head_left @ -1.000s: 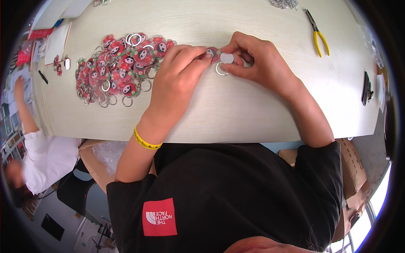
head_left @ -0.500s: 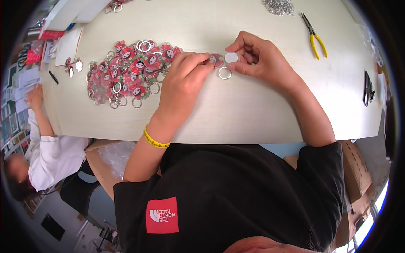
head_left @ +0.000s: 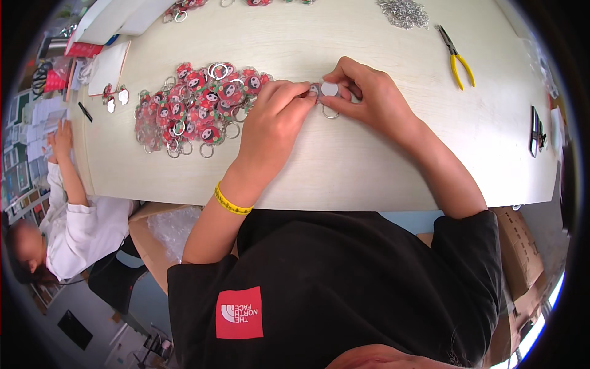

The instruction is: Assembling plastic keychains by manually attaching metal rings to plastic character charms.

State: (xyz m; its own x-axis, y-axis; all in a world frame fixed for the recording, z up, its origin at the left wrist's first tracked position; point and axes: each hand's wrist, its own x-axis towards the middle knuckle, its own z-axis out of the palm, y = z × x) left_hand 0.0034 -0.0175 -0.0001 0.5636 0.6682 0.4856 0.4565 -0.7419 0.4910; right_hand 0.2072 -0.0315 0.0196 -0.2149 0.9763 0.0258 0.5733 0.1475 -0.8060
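My left hand, a yellow band on its wrist, pinches a small red keychain charm between thumb and fingertips. The fingers partly cover the charm. In my right hand a round whitish disc is held between thumb and forefinger, right against the charm's edge. Whether the two overlap or only meet edge to edge I cannot tell. A silver split ring shows just below the disc, partly behind my right thumb. Left of my left hand lies a heap of red character keychains with silver rings.
Yellow-handled pliers lie at the right, near a pile of silver chains. More keychains sit at the far edge. A black pen and two charms lie at the left, where a person in white sits.
My right hand has moved left with the disc, closing the gap to the charm. The charm and ring are now more covered. The whole view has shifted slightly.
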